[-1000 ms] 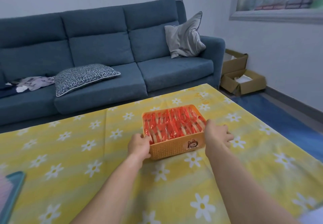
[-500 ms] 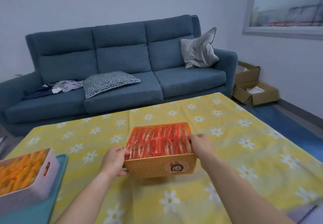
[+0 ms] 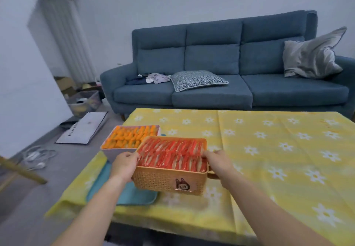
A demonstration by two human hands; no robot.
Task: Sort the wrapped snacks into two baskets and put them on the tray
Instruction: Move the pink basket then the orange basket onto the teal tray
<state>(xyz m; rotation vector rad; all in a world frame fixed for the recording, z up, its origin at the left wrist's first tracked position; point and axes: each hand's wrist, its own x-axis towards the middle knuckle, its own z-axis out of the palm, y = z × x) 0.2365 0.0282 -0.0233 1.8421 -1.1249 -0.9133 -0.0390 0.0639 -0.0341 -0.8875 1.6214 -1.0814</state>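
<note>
- The orange basket [image 3: 170, 180], packed with red snacks [image 3: 172, 154], was held by its two short ends above the near left part of the table [image 3: 269, 149]; whether its base touched anything could not be told.
- The left hand [image 3: 124, 166] was closed on the basket's left end, thumb on the rim.
- The right hand [image 3: 219, 164] was closed on the right end, fingers wrapped over the handle.
- A teal tray [image 3: 132, 194] lay under the basket's left side, on the table's left edge.
- A pink basket [image 3: 115, 149] of orange snacks [image 3: 130, 138] stood on the far part of the tray, just behind the orange basket.
- The table was covered with a yellow cloth printed with white flowers.
- A blue sofa [image 3: 221, 72] stood beyond the table.
</note>
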